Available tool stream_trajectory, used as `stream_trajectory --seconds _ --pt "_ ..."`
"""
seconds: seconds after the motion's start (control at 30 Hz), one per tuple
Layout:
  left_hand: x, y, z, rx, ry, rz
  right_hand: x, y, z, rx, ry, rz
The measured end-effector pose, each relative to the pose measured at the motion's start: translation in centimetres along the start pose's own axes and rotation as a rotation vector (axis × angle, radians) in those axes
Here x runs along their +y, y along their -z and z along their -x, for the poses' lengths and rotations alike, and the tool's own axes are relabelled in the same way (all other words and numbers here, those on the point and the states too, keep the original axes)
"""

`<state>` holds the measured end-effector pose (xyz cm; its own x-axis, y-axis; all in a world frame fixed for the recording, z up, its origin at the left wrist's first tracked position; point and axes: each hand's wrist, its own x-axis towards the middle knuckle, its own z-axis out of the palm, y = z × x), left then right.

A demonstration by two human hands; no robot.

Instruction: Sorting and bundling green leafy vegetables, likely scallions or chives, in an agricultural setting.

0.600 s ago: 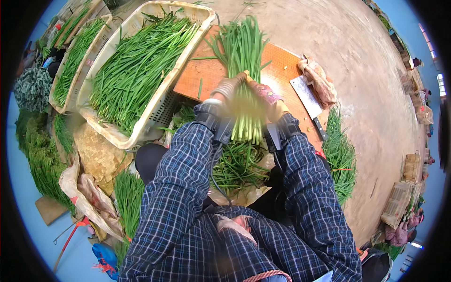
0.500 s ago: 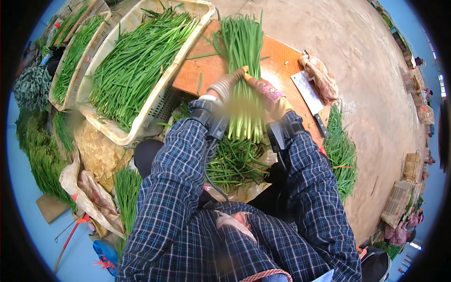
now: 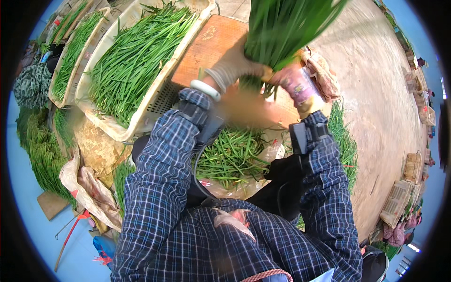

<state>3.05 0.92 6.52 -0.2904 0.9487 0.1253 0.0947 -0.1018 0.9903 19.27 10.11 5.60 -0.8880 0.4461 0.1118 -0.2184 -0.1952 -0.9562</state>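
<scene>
Green bundle: a thick bunch of chives (image 3: 286,28) stood raised over the wooden board (image 3: 206,47), leaves fanning up past the top edge of the view, cut ends pointing down.
Left hand: the gloved left hand (image 3: 235,63) was clenched around the lower part of the bunch; a pale bangle (image 3: 205,89) sat at the wrist.
Right hand: the right hand (image 3: 293,84), in a patterned glove, was closed on the same stalks just beside the left, the two hands touching.
Board: orange-brown, bare where visible, lying between the crate and a crumpled cloth (image 3: 324,73).
Crate: a pale slotted crate (image 3: 155,101) to the left held a deep layer of loose chives; a second crate (image 3: 61,75) lay beyond it, also filled.
Lap pile: trimmings and stalks (image 3: 230,157) lay on a plastic sheet between the knees, below the hands.
Ground: more green heaps lay at far left (image 3: 40,150) and at the right (image 3: 343,136) on the concrete.
Blur: the stalk ends under the hands were smeared, so their state could not be told.
Risk, slipping: outer stalks would likely slide from the bunch if either grip loosened, dropping into the lap pile and mixing with trimmings.
Risk, bruising: too hard a squeeze could crush the soft stalks at the grip.
Risk, scatter: a tilted bunch could shed leaves off the board onto the ground.
</scene>
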Motion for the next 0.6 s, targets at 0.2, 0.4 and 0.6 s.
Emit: stream_trajectory --seconds 0.2,0.4,0.6 --pt "-0.8 -2.6 -1.1 0.028 0.053 0.244 0.8 1.3 0.0 0.207 -0.148 0.507" --pt "5.4 -2.8 -2.2 0.203 0.184 0.432 -5.7 -3.5 -1.1 0.337 -0.050 0.078" --pt "-4.4 -4.4 -4.0 0.371 0.431 0.274 -0.9 -2.7 -1.2 0.458 -0.299 0.160"
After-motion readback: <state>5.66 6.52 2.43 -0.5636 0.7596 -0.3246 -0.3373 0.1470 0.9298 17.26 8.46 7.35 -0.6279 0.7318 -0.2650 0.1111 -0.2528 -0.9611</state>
